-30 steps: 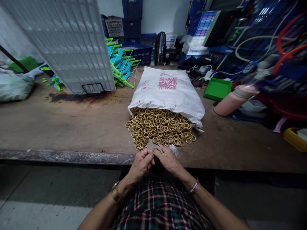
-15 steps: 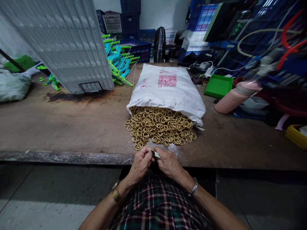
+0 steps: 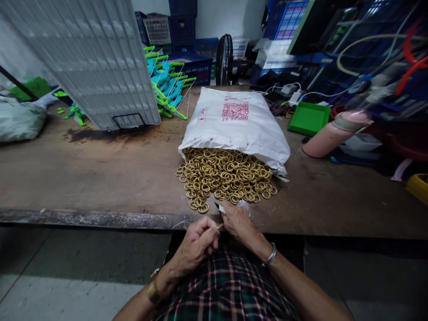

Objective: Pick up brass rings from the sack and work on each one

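At the table's front edge, my left hand (image 3: 199,238) pinches a brass-coloured ring (image 3: 219,226), which shows edge-on between thumb and finger. Close beside it, my right hand (image 3: 238,222) is closed on a small knife (image 3: 220,207) with a dark pointed tip and a white part by the fingers. The knife's lower part is hidden in the palm. Just beyond both hands lies a heap of brass-coloured rings (image 3: 227,176), spilling from the mouth of a white sack (image 3: 214,129) with red print.
The wooden table (image 3: 83,178) carries a tilted ribbed white panel (image 3: 110,67) and green and turquoise plastic pieces (image 3: 169,87) on the left. To the right are a green tray (image 3: 309,118) and a pink bottle (image 3: 329,136). A black fan (image 3: 224,60) stands behind.
My hands have drawn apart slightly; the left has come down and nearer to me, with the ring now showing. The knife tip now points up and left, clear of the left fingers.
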A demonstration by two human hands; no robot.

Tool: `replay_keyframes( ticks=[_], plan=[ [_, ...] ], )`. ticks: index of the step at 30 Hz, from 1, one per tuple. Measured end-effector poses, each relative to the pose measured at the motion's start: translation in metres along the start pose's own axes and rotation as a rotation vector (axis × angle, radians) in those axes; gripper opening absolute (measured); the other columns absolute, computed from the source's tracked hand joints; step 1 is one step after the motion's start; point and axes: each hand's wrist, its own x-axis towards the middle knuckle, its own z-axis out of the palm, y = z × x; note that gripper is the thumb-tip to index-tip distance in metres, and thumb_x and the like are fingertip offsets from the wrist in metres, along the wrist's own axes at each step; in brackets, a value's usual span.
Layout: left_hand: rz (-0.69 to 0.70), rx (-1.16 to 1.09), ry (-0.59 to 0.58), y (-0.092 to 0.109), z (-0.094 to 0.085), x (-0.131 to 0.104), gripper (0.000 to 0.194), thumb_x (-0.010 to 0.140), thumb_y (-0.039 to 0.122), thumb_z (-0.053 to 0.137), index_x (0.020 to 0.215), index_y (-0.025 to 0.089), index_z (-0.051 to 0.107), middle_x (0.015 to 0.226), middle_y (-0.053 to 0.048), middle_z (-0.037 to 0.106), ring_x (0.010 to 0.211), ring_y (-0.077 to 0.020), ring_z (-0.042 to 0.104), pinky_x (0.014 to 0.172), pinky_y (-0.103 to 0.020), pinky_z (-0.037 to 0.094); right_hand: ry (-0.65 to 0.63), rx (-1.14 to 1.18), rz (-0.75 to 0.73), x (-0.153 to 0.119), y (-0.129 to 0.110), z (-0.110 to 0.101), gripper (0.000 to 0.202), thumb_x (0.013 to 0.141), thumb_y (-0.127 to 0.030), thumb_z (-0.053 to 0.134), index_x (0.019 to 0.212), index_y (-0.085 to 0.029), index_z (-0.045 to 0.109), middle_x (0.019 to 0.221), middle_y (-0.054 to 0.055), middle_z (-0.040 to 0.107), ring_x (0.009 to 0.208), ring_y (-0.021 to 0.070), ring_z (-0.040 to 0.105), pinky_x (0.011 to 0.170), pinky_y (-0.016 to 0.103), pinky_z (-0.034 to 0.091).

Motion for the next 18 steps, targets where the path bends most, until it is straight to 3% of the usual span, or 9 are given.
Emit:
replay_keyframes(
  ticks=[2, 5, 8, 14, 18],
  plan=[
    [-0.052, -0.179, 0.003, 0.003, -0.004, -0.006, 0.029, 0.077, 0.044, 0.055, 0.071, 0.017, 0.048, 0.056, 0.003, 0.05, 0.039, -0.0036, 0.033, 0.037, -0.016, 0.021, 0.028, 0.003, -0.005, 0.004, -0.003, 0.001, 0.025, 0.073, -0.011, 0.039, 0.094, -0.016, 0.052, 0.075, 0.005, 0.063, 0.064, 0.0147, 0.054, 0.056, 0.025, 0.027],
    [-0.055, -0.41, 0.136, 0.003, -0.019, -0.004, 0.029, 0.074, 0.042, 0.059, 0.07, 0.016, 0.048, 0.063, 0.002, 0.053, 0.04, -0.0027, 0.034, 0.035, -0.015, 0.021, 0.079, 0.022, -0.025, 0.009, -0.012, 0.004, 0.019, 0.075, -0.012, 0.04, 0.09, -0.017, 0.051, 0.078, 0.005, 0.063, 0.069, 0.0153, 0.056, 0.059, 0.025, 0.03],
    [-0.048, -0.548, 0.27, 0.002, -0.038, -0.001, 0.024, 0.071, 0.033, 0.064, 0.07, 0.014, 0.05, 0.066, 0.0, 0.055, 0.044, -0.0034, 0.04, 0.035, -0.013, 0.024, 0.088, 0.019, -0.025, 0.013, -0.023, 0.006, 0.02, 0.081, -0.018, 0.042, 0.099, -0.018, 0.048, 0.085, 0.005, 0.063, 0.075, 0.016, 0.058, 0.063, 0.025, 0.032],
    [-0.13, -0.582, 0.486, 0.008, -0.058, 0.006, 0.005, 0.07, 0.013, 0.058, 0.075, 0.013, 0.056, 0.068, -0.003, 0.059, 0.05, -0.0075, 0.051, 0.037, -0.014, 0.037, 0.066, -0.065, -0.032, 0.019, -0.042, 0.012, 0.024, 0.082, -0.032, 0.046, 0.103, -0.02, 0.046, 0.094, 0.006, 0.061, 0.082, 0.0198, 0.057, 0.067, 0.029, 0.037],
    [-0.204, -0.508, 0.523, 0.01, -0.059, 0.021, 0.016, 0.065, 0.003, 0.056, 0.076, 0.014, 0.059, 0.065, 0.0, 0.059, 0.05, -0.0074, 0.054, 0.04, -0.013, 0.043, 0.131, -0.094, -0.032, 0.019, -0.038, 0.016, 0.032, 0.079, -0.034, 0.049, 0.107, -0.018, 0.044, 0.095, 0.008, 0.06, 0.08, 0.0225, 0.057, 0.068, 0.033, 0.04]
  ],
)
